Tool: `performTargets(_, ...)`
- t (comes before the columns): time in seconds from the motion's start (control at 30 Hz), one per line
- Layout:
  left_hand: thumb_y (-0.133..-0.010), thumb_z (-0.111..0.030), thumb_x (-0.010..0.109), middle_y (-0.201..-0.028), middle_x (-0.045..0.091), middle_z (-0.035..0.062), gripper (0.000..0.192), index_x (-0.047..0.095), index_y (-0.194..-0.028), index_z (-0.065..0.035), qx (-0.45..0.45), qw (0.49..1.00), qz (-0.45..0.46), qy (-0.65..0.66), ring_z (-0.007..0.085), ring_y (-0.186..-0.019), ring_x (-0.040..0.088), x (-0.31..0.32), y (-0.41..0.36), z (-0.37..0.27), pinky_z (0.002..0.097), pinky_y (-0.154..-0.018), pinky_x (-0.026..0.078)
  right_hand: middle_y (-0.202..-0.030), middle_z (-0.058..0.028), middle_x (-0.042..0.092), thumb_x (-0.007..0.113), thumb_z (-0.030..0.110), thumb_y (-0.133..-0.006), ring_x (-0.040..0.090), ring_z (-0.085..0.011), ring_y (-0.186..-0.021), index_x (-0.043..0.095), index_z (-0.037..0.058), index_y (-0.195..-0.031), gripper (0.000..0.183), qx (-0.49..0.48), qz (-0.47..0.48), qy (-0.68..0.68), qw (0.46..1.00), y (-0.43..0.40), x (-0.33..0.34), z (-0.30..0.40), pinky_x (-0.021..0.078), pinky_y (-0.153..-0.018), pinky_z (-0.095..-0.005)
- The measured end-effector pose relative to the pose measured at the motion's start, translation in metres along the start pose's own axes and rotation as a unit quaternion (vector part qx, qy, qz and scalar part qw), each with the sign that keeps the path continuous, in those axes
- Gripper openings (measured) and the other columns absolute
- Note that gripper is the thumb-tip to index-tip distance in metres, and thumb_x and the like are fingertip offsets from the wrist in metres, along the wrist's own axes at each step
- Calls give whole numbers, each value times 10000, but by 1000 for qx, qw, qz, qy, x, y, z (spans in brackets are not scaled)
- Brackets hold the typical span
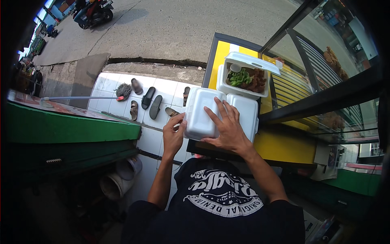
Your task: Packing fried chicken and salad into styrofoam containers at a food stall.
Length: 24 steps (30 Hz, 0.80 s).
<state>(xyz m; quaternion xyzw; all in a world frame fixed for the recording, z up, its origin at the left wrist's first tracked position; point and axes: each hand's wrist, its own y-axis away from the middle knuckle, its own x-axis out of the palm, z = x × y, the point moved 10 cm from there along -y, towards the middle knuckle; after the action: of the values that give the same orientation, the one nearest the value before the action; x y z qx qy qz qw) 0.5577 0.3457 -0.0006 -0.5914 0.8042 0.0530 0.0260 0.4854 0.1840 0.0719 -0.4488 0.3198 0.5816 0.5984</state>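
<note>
A closed white styrofoam takeaway box (199, 119) lies between my hands, over the edge of the yellow counter. My left hand (174, 134) pinches its left edge between thumb and fingers. My right hand (227, 126) rests spread on its lid, the thumb along the near side. Under and right of it sits another closed styrofoam box (245, 114). Behind them stands an open styrofoam box (230, 87), which holds green lettuce (240, 77), brown fried pieces (258, 80) and a small lidded cup (235, 67). It rests on a further white box, partly hidden.
A glass display case (292, 122) with fried food on racks stands on the yellow counter (281, 146) at the right. Sandals (148, 97) and a mop (123, 91) lie on the white tiles. Buckets (112, 186) stand at lower left. A motorbike (94, 13) is on the road.
</note>
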Motion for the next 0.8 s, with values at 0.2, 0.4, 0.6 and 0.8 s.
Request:
performTargets(0.2, -895, -88, 618, -999, 662, 83, 261, 632, -1119, 43, -69, 997, 5, 46, 119, -907, 592, 1, -6, 11, 254, -836, 457, -1503, -242, 215, 810, 560, -578, 289, -498, -1316, 394, 178, -1436, 1027, -1, 3, 7, 1000, 0, 0, 3, 217, -1073, -581)
performTargets(0.4, -918, -125, 605, -898, 654, 68, 187, 619, -991, 46, -87, 992, -10, 91, 112, -838, 595, -1, -8, 23, 257, -766, 481, -1501, -243, 224, 797, 590, -571, 311, -497, -1306, 386, 164, -1440, 1051, -4, -3, 11, 1000, 3, 0, 5, 219, -1074, -584)
performTargets(0.6, -975, -200, 527, -856, 632, 18, 232, 606, -1004, 16, -116, 989, 95, -6, 65, -787, 536, -1, -11, 28, 229, -755, 427, -1500, -245, 228, 785, 606, -580, 335, -506, -1293, 364, 164, -1452, 1064, -2, -12, 5, 1000, 9, 0, 11, 225, -1075, -591)
performTargets(0.8, -979, -198, 495, -863, 644, 11, 247, 603, -1052, 11, -118, 981, 114, 99, 58, -799, 547, 8, -6, 19, 227, -785, 422, -1501, -262, 213, 786, 613, -580, 337, -534, -1285, 329, 164, -1467, 1094, -3, -23, -18, 1000, 9, -4, 11, 221, -1082, -600)
